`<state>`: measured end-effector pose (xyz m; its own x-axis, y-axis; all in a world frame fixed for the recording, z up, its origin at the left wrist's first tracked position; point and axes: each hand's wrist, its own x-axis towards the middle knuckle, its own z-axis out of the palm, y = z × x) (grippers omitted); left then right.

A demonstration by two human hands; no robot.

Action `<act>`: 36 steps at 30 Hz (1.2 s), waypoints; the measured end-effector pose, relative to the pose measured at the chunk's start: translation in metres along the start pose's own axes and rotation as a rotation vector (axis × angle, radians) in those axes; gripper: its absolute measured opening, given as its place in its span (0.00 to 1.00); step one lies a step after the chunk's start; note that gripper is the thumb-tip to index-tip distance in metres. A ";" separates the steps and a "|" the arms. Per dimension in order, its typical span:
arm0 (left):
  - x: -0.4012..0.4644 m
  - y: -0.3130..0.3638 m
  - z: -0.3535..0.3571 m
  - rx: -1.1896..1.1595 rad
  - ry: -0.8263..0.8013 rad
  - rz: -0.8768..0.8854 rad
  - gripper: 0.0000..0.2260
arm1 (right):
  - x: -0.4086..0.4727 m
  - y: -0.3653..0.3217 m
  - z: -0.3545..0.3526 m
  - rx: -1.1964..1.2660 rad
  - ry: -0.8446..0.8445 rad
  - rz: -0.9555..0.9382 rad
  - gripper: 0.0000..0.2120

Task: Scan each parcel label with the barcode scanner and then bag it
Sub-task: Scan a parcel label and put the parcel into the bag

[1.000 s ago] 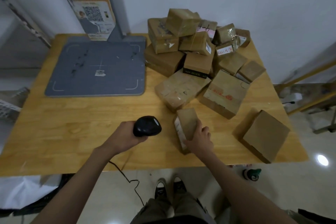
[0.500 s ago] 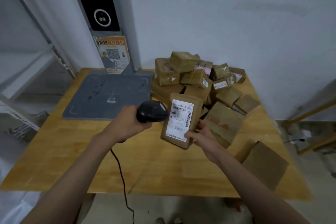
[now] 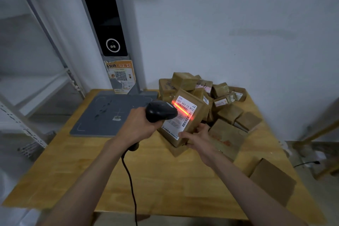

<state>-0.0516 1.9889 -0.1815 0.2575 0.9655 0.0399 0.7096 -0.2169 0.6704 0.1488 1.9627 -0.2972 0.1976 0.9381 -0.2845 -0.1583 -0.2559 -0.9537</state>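
Head view: left hand [image 3: 136, 127] wrapped round barcode scanner [image 3: 160, 110]; right hand [image 3: 199, 138] gripping parcel [image 3: 197, 115], raised above tabletop [image 3: 110, 170], just in front of parcel pile [image 3: 216, 101]. Red beam across label [image 3: 180, 117]. Hold parcel steady, beam spanning full barcode.

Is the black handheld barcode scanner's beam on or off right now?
On. The black handheld barcode scanner, gripped by the left hand, casts a bright red-orange line across the white label of the brown cardboard parcel.
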 end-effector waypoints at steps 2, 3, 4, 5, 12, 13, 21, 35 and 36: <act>-0.002 0.001 -0.001 0.004 0.000 -0.016 0.09 | -0.002 -0.002 0.000 -0.006 -0.005 -0.006 0.39; -0.003 0.002 -0.002 0.004 -0.002 -0.029 0.09 | -0.003 -0.003 0.000 -0.007 -0.008 -0.008 0.40; -0.004 0.002 -0.002 0.003 -0.003 -0.043 0.10 | -0.003 -0.003 0.000 -0.008 -0.009 -0.009 0.40; -0.004 0.003 -0.003 0.003 -0.002 -0.053 0.10 | -0.003 -0.003 0.000 -0.011 -0.007 -0.012 0.40; -0.002 0.006 -0.010 -0.005 0.024 -0.038 0.11 | -0.002 -0.005 0.004 0.015 0.010 -0.028 0.40; -0.002 0.007 -0.011 0.001 0.025 -0.026 0.11 | -0.002 -0.005 0.004 0.019 0.014 -0.027 0.40; 0.003 0.001 -0.019 0.010 0.009 0.011 0.12 | 0.001 -0.007 0.012 0.029 0.038 -0.029 0.40; -0.002 0.025 0.090 0.004 -0.434 0.222 0.09 | -0.117 0.069 -0.082 0.078 0.485 0.057 0.35; -0.009 0.030 0.107 -0.002 -0.498 0.241 0.07 | -0.136 0.080 -0.093 0.052 0.527 0.065 0.35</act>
<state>0.0376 1.9582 -0.2415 0.6920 0.7033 -0.1629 0.5912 -0.4226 0.6869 0.1991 1.7934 -0.3438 0.6432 0.6727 -0.3657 -0.2309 -0.2850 -0.9303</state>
